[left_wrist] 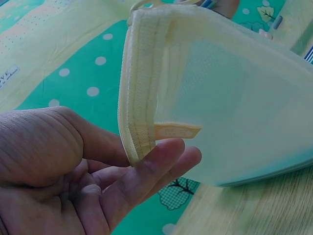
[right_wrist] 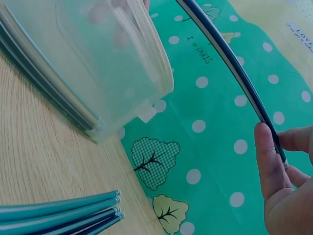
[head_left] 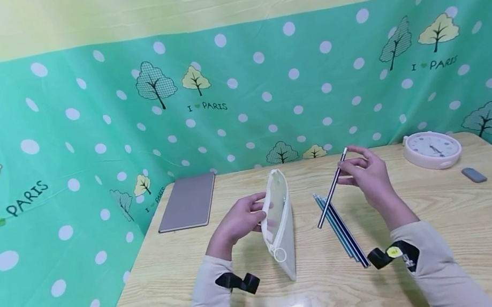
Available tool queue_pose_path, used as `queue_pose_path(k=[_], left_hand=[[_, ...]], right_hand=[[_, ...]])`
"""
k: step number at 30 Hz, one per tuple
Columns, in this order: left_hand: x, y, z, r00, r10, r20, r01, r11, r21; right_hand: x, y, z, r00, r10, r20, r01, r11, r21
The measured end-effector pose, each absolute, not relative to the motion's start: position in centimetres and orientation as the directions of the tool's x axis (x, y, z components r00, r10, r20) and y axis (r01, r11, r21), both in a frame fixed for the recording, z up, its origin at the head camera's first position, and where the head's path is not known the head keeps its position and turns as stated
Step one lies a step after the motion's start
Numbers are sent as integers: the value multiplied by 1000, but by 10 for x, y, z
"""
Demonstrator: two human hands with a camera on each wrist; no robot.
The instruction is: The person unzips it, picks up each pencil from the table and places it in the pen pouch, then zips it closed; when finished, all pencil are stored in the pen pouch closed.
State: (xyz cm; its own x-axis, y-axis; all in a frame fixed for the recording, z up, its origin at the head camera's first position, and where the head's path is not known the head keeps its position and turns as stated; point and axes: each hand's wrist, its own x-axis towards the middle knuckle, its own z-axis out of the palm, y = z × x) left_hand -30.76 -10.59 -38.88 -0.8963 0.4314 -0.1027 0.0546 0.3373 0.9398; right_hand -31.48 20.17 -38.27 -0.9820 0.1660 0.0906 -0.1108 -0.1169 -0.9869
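My left hand pinches the rim of a pale translucent zip pouch, which stands on its edge with its zipper open. A fabric tab shows beside those fingertips in the left wrist view. My right hand holds a dark blue striped pencil near its upper end, thumb and fingers pinching it. Its lower end slants down toward the pouch, above several blue and teal pencils lying side by side on the table. Through the pouch wall in the right wrist view, more pencils show along the bottom.
A grey notebook lies at the back left of the wooden table. At the back right are a round pink-rimmed clock and a small grey eraser-like block. A green dotted curtain hangs behind.
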Motion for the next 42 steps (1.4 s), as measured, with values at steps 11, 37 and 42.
queue_pose_path(k=[11,37,42], left_hand=[[-308,-105,-388,-899,427,-101,56,340,939],[-307,-103,-386,-895,433,-109,42,325,945],[-307,-104,-386,-896,431,-111,43,332,942]], right_hand=[[-310,177,-375,-969,232,83,-132,-202,-970],[-298,111,-365,-940,189,283,-304,-95,-948],[-298,111,-366,-942,168,289,-306,-81,-949]])
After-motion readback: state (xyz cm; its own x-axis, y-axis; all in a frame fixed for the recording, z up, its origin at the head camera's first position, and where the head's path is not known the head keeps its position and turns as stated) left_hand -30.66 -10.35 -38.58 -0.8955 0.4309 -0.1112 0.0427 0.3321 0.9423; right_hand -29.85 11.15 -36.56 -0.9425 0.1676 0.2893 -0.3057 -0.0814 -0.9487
